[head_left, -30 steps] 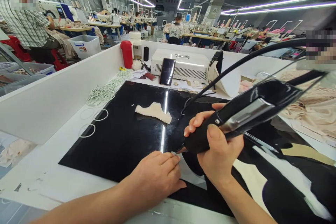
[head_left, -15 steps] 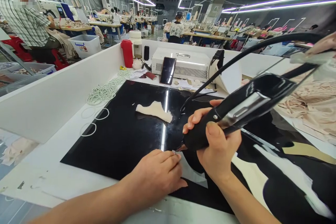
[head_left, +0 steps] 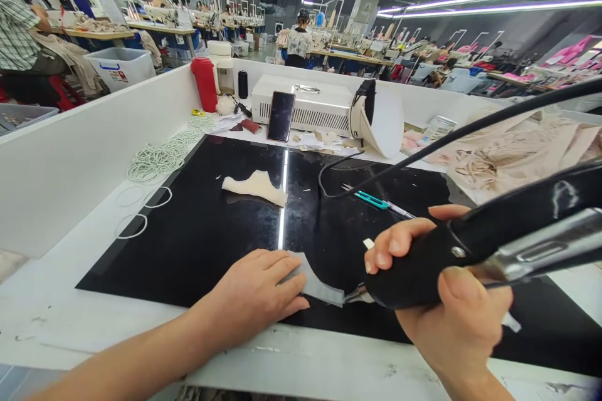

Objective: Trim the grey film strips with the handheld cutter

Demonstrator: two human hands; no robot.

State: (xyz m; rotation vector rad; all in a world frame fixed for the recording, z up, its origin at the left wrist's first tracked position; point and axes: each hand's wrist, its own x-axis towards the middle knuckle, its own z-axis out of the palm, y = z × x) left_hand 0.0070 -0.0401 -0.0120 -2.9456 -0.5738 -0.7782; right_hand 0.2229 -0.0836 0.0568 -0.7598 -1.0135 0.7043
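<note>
My right hand (head_left: 451,301) is wrapped round a thick black corded hand tool (head_left: 423,263) with a metal strip along its side. Its pointed metal tip (head_left: 360,294) is at the right end of a curved, translucent grey-white piece (head_left: 320,282). My left hand (head_left: 263,288) lies over that piece's left end, fingers stretched out and pressing it onto the shiny black sheet (head_left: 188,250). Farther back on the sheet is a cream shaped piece (head_left: 256,188). Teal-handled thread snips (head_left: 371,199) lie beyond my right hand.
Pale green elastic loops (head_left: 157,156) heap at the left. At the back stand a red flask (head_left: 204,84), a phone (head_left: 281,116) and a vented white box (head_left: 324,100). Beige fabric (head_left: 508,144) is piled at right. The tool's black cord (head_left: 409,163) arcs across. White side walls (head_left: 94,144) bound the table.
The tool's tip has moved from beside my left fingertips to the piece's right end. My left fingers have straightened from a closer grip. The view has shifted right, revealing the snips.
</note>
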